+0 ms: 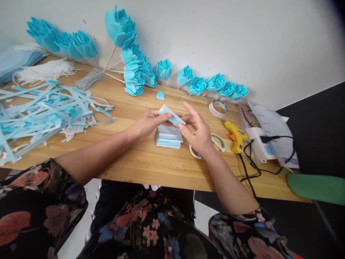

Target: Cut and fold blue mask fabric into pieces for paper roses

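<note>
Between both hands is a folded piece of pale blue and white sheet [171,114], held tilted above the table. My left hand [151,121] pinches its left end, thumb on top. My right hand [197,128] has its thumb and fingers at the right end, with the index finger raised off it. Just below lies a stack of similar white and blue pieces [169,136]. Scissors with white handles [219,142] lie partly hidden under my right hand. A small cut blue piece [160,95] rests farther back on the table.
Blue flowers on sticks [134,77] lean along the wall. Left is a heap of blue strips [51,115], with white cords [47,71] behind. To the right are a tape roll [218,108], a yellow glue gun [235,136], a power strip [261,145] with black cables and a green object [315,187].
</note>
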Demonstrator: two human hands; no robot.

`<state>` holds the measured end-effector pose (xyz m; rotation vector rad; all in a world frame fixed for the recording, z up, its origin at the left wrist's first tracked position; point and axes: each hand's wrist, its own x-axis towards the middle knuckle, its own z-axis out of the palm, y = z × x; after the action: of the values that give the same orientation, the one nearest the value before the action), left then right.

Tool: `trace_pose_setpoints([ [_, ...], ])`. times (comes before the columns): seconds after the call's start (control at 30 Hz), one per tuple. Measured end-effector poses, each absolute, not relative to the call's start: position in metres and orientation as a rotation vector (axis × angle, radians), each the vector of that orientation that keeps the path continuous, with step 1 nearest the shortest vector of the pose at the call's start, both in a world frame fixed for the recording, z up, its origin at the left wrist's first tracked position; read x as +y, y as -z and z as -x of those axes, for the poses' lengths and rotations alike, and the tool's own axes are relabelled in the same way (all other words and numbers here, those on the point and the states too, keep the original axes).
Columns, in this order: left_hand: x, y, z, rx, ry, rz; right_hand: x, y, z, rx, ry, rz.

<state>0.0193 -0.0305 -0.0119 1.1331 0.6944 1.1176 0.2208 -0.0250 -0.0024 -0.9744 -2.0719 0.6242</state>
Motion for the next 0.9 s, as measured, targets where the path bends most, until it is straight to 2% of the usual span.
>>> trace_pose_setpoints([
  [0.43, -0.026, 0.017, -0.021, 0.704, -1.147, -1.019, -0.019, -0.01, -0.222, -2.285, -0.242, 0.715],
  [0.9, -0.028, 0.015, -0.015, 0.865, -1.039, -1.26, -0.015, -0.004, -0.223, -2.311, -0.245, 0.773],
])
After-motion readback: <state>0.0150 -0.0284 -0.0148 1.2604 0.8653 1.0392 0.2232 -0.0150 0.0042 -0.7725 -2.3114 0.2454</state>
